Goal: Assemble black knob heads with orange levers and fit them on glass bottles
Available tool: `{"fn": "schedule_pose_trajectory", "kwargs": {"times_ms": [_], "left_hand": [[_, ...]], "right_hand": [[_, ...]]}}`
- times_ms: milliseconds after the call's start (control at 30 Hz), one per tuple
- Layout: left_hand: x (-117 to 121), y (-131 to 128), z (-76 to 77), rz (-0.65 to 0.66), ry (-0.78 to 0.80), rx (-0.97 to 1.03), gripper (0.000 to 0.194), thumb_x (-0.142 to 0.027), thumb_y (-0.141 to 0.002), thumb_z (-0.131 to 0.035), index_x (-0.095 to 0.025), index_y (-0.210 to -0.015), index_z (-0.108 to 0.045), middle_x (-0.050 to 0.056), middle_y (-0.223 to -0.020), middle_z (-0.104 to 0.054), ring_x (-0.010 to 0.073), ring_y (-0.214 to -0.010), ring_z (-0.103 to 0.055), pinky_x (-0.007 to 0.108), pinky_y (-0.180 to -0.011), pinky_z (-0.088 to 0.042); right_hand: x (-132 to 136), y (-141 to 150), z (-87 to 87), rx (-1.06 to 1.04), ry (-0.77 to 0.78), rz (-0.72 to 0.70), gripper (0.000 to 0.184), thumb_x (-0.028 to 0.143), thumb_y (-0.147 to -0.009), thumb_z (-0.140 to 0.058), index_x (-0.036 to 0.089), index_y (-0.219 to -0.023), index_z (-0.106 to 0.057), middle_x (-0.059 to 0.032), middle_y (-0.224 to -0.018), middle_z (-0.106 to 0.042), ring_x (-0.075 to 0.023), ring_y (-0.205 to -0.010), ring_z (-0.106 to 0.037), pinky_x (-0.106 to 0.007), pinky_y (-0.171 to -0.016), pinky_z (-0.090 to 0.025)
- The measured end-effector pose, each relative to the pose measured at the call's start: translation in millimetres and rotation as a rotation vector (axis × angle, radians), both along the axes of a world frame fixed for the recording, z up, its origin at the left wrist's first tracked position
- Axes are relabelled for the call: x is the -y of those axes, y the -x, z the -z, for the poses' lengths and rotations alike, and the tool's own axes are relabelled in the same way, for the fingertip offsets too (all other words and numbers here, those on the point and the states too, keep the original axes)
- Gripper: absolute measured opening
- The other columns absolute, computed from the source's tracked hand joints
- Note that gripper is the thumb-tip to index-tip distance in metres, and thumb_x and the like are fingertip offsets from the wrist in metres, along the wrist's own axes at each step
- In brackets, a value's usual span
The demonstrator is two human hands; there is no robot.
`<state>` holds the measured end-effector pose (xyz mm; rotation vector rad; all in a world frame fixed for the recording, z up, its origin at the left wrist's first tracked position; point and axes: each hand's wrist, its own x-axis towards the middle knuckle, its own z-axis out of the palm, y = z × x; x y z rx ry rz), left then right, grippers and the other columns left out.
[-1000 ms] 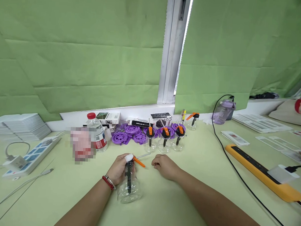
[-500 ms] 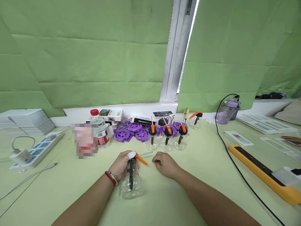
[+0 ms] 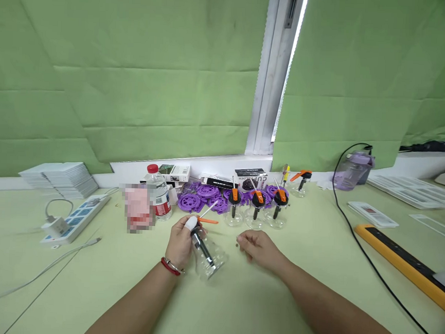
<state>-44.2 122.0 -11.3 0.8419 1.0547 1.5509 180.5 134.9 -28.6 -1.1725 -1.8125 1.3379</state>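
Glass bottle (image 3: 213, 264), lower centre, tilted: likely light, slippery, breakable; best held at its neck, where the left hand's (image 3: 179, 243) fingers wrap. Right hand (image 3: 259, 247): fingers curled, pinch cannot be confirmed.

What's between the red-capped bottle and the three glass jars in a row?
In the head view, purple openwork discs lie heaped between the bottle and the jars, with a small white item beside the bottle.

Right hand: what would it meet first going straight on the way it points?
Ahead of the right hand, most likely the orange lever on the glass bottle held by the left hand. Depth is unclear, so it could pass over or clip the glass.
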Motion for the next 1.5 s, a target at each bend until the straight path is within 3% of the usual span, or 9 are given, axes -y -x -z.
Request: {"fn": "schedule_pose_trajectory", "kwargs": {"times_ms": [167, 400, 567, 733, 800, 1033, 1233, 1433, 1500], "left_hand": [[22.8, -19.2, -16.4, -0.134, -0.17, -0.065, 0.028, -0.044, -0.082, -0.054, -0.02, -0.097, -0.052, 0.001, -0.079, -0.064, 0.018, -0.076, -0.065, 0.029, -0.07, -0.049], [41.6, -19.2, -21.2, 0.097, -0.291, -0.525, 0.019, -0.037, -0.084, -0.054, -0.02, -0.089, -0.046, -0.003, -0.068, -0.054, 0.0106, -0.057, -0.052, 0.023, -0.057, -0.042], [37.6, -11.6, -22.2, 0.127, -0.281, -0.675, 0.027, -0.039, -0.088, -0.044, -0.018, -0.072, -0.047, -0.005, -0.058, -0.042, 0.0083, -0.051, -0.037, 0.021, -0.051, -0.033], [33.4, -16.8, -31.9, 0.089, -0.032, -0.483, 0.037, -0.048, -0.087, -0.04, -0.018, -0.066, -0.044, -0.006, -0.053, -0.04, 0.0066, -0.043, -0.033, 0.019, -0.041, -0.028], [34.3, -19.2, -35.1, 0.073, 0.013, -0.423, 0.038, -0.05, -0.087, -0.039, -0.018, -0.067, -0.045, -0.006, -0.049, -0.04, 0.0064, -0.039, -0.032, 0.018, -0.037, -0.026], [42.7, -22.9, -33.7, -0.008, -0.111, -0.573, 0.033, -0.046, -0.088, -0.04, -0.018, -0.07, -0.047, -0.005, -0.051, -0.047, 0.0074, -0.04, -0.044, 0.018, -0.038, -0.037], [38.3, -17.7, -38.8, 0.011, -0.032, -0.478, 0.039, -0.048, -0.09, -0.033, -0.018, -0.071, -0.049, -0.004, -0.044, -0.05, 0.0086, -0.033, -0.044, 0.018, -0.033, -0.033], [43.5, -21.1, -39.6, 0.005, -0.131, -0.563, 0.032, -0.044, -0.088, -0.039, -0.018, -0.071, -0.048, -0.003, -0.053, -0.053, 0.0077, -0.039, -0.047, 0.018, -0.037, -0.038], [42.9, -20.9, -38.8, 0.025, -0.137, -0.573, 0.032, -0.044, -0.088, -0.04, -0.018, -0.072, -0.047, -0.003, -0.057, -0.055, 0.0075, -0.04, -0.048, 0.018, -0.037, -0.039]], "right_hand": [[36.8, 10.1, -24.4, -0.498, 0.653, -0.271, 0.06, 0.07, -0.078, -0.042, 0.025, -0.117, -0.045, -0.0079, -0.095, -0.063, -0.0228, -0.083, -0.066, -0.036, -0.069, -0.05], [40.6, 4.5, -41.9, -0.539, 0.744, -0.129, 0.041, 0.055, -0.083, -0.047, 0.023, -0.108, -0.043, -0.0037, -0.078, -0.061, -0.0192, -0.063, -0.064, -0.028, -0.05, -0.046], [42.2, 1.3, -42.6, -0.301, 0.329, -0.091, 0.041, 0.052, -0.081, -0.051, 0.022, -0.108, -0.045, -0.0039, -0.082, -0.058, -0.0172, -0.066, -0.06, -0.026, -0.051, -0.045], [40.0, -1.2, -38.4, 0.018, -0.776, -0.079, 0.058, 0.035, -0.069, -0.07, 0.027, -0.121, -0.046, -0.0108, -0.123, -0.046, -0.0273, -0.114, -0.046, -0.045, -0.095, -0.04], [35.0, -4.2, -36.8, 0.032, -0.952, -0.105, 0.063, 0.036, -0.069, -0.071, 0.031, -0.125, -0.043, -0.0101, -0.129, -0.041, -0.0292, -0.123, -0.037, -0.049, -0.102, -0.032], [35.2, -8.2, -42.3, -0.18, 0.094, -0.209, 0.063, 0.063, -0.088, -0.021, 0.026, -0.138, -0.019, -0.0153, -0.113, -0.052, -0.0224, -0.081, -0.064, -0.04, -0.063, -0.054], [35.6, -14.4, -51.5, -0.126, -0.595, -0.145, 0.061, 0.04, -0.074, -0.068, 0.035, -0.128, -0.041, -0.0067, -0.145, -0.025, -0.0283, -0.133, -0.027, -0.049, -0.107, -0.027], [29.3, -12.8, -45.4, -0.298, 0.154, -0.295, 0.061, 0.064, -0.087, -0.022, 0.03, -0.138, -0.016, -0.0161, -0.118, -0.05, -0.0237, -0.082, -0.065, -0.038, -0.054, -0.055], [33.0, -13.2, -47.1, -0.214, 0.081, -0.299, 0.057, 0.058, -0.089, -0.029, 0.028, -0.137, -0.022, -0.0155, -0.114, -0.052, -0.0217, -0.076, -0.065, -0.038, -0.056, -0.055]]}}
